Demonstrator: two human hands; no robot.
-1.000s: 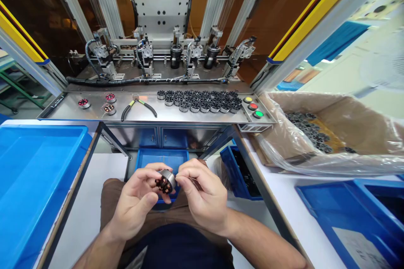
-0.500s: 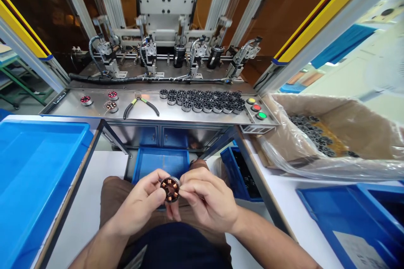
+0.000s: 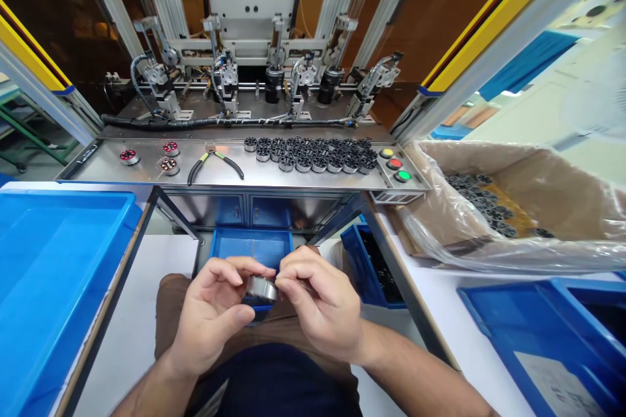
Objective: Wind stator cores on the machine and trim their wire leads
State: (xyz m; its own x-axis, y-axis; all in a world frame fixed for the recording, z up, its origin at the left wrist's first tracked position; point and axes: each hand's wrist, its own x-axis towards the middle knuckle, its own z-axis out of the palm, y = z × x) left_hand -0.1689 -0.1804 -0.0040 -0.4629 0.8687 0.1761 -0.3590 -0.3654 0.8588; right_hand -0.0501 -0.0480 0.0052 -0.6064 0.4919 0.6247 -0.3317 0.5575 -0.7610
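Observation:
A motor stator [image 3: 262, 288] is held over my lap, its smooth silver outer ring turned towards me and its copper windings hidden. My left hand [image 3: 210, 316] holds it from the left and top with the fingers, while the thumb stands apart below. Close against the stator's right edge, my right hand [image 3: 323, 303] is closed in a pinch. What lies between those fingertips is too small to make out. On the metal ledge beyond are three wound stators, one with copper windings showing [image 3: 169, 166], and cutting pliers [image 3: 215, 165] with black and green handles.
Several rows of black-and-silver stators [image 3: 319, 163] stand on the ledge, beside yellow, red and green buttons [image 3: 402, 176]. A machine with clamps [image 3: 226, 81] rises behind. Blue trays [image 3: 133, 208] lie left and below; a plastic-lined box [image 3: 562, 208] of parts is at right.
The stator has been turned so that its copper-wound face no longer shows and its outer side does. My left thumb has come away from it. The right hand stays pinched at its edge.

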